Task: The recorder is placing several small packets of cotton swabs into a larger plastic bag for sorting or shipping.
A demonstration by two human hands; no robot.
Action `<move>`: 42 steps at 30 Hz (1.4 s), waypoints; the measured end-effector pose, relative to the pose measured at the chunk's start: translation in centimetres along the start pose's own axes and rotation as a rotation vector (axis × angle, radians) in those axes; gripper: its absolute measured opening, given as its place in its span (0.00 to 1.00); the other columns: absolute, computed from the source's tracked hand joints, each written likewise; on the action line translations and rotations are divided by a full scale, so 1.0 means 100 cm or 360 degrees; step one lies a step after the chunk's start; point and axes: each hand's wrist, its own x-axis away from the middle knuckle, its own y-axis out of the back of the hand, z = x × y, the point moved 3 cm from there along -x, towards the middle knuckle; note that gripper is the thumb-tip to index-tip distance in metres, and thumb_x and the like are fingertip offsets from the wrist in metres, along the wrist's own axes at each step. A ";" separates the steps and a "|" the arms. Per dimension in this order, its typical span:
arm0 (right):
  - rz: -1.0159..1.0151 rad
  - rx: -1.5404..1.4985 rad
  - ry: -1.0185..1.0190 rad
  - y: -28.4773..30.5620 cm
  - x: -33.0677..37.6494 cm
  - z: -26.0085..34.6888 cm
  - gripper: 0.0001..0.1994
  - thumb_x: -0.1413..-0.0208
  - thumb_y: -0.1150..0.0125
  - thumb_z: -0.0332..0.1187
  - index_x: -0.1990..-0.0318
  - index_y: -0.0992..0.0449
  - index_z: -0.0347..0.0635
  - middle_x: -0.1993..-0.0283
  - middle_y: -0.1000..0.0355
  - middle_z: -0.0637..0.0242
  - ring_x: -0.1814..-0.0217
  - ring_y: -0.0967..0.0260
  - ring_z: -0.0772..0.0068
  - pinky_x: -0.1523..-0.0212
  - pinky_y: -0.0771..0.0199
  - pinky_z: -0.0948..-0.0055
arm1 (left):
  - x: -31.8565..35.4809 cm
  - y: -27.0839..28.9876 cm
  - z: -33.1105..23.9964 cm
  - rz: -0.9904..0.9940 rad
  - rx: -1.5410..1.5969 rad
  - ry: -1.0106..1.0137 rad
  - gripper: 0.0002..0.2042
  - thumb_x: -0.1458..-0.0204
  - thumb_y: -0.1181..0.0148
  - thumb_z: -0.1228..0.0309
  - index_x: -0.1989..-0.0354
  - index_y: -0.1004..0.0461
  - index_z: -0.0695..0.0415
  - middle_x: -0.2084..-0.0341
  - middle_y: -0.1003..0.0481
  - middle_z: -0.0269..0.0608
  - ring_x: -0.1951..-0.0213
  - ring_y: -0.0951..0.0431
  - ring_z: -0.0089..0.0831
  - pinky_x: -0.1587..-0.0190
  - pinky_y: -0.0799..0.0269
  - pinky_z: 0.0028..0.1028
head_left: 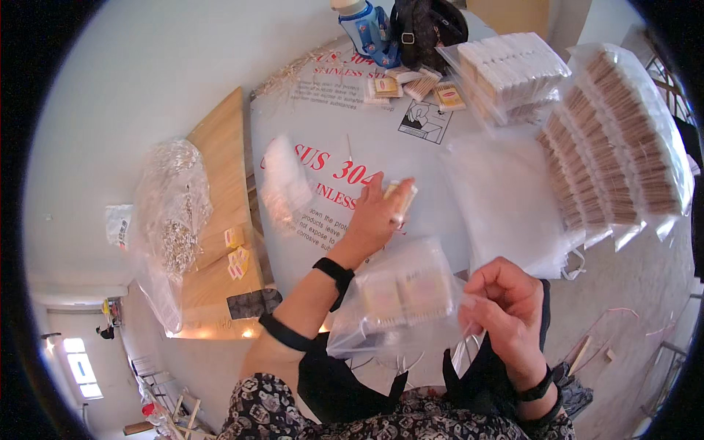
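Note:
My left hand (pixel 375 216) reaches over the table and is closed around a small pack of cotton swabs (pixel 403 196). Nearer to me, my right hand (pixel 504 312) pinches the edge of a clear plastic bag (pixel 422 260). Inside that bag lie small packs with pale yellow labels (pixel 383 299), side by side. A single thin stick (pixel 349 149) rests on the table beyond my left hand. Crumpled clear plastic (pixel 284 183) lies to the left of it.
Flat clear bags (pixel 499 198) lie to the right, beside long bagged rows of sticks (pixel 612 139) and a bagged stack of swabs (pixel 510 66). Several small packs (pixel 422 84), a blue bottle (pixel 367 33) and a black bag (pixel 433 29) stand at the back. A plastic bag of loose swabs (pixel 176 235) sits left.

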 end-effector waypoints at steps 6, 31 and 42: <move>-0.0110 0.0246 0.0276 -0.005 0.002 -0.005 0.03 0.47 0.45 0.23 0.67 0.31 0.34 0.79 0.33 0.73 0.77 0.36 0.88 0.77 0.38 0.85 | 0.007 0.008 0.008 -0.0118 0.0228 0.0032 0.31 0.59 0.41 0.80 0.41 0.36 0.48 0.54 0.35 0.53 0.50 0.36 0.48 0.44 0.40 0.38; -0.0146 0.1478 0.1989 -0.064 0.080 0.054 0.22 0.72 0.34 0.25 0.61 0.26 0.45 0.57 0.31 0.65 0.54 0.36 0.56 0.54 0.36 0.61 | 0.147 0.153 -0.215 -0.0574 0.2965 0.0274 0.21 0.41 0.52 0.55 0.46 0.35 0.56 0.56 0.27 0.37 0.57 0.27 0.26 0.54 0.31 0.29; 0.0093 -0.0227 0.0772 -0.070 0.096 0.029 0.12 0.44 0.41 0.30 0.56 0.29 0.30 0.62 0.26 0.65 0.63 0.31 0.81 0.62 0.29 0.79 | 0.175 0.132 -0.208 -0.1012 0.2849 -0.0059 0.18 0.41 0.49 0.61 0.45 0.35 0.54 0.58 0.28 0.33 0.59 0.30 0.24 0.55 0.34 0.30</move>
